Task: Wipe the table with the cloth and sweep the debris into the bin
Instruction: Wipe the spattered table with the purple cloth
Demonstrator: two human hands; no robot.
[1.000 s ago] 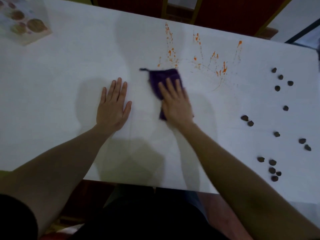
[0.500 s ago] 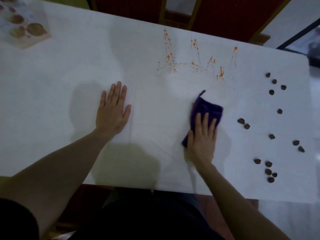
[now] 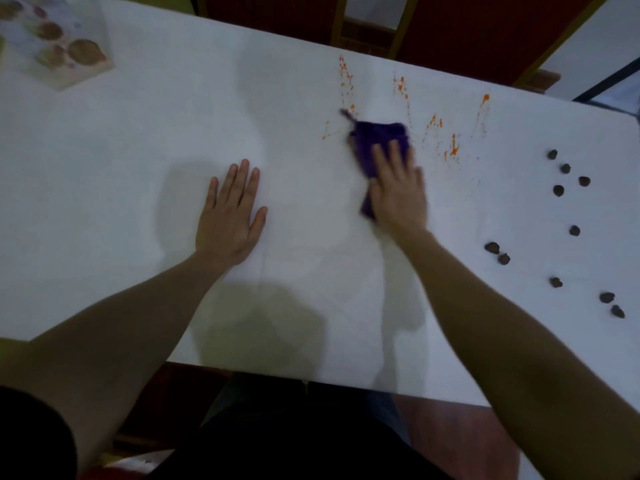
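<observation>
A purple cloth [image 3: 375, 138] lies on the white table [image 3: 138, 161], among orange splatter marks [image 3: 452, 147]. My right hand [image 3: 398, 192] presses flat on the cloth's near part, fingers spread, and looks motion-blurred. My left hand [image 3: 230, 216] rests flat and open on the bare table, to the left of the cloth. Several small dark debris pieces [image 3: 497, 252] lie scattered over the table's right side. No bin is in view.
A printed sheet with brown round shapes [image 3: 55, 46] lies at the far left corner. Dark red chair backs [image 3: 450, 26] stand behind the table's far edge. The near edge runs just in front of my body.
My right hand has swept the cloth from the near right back up and left into the orange splatter. My left hand has stayed flat in place.
</observation>
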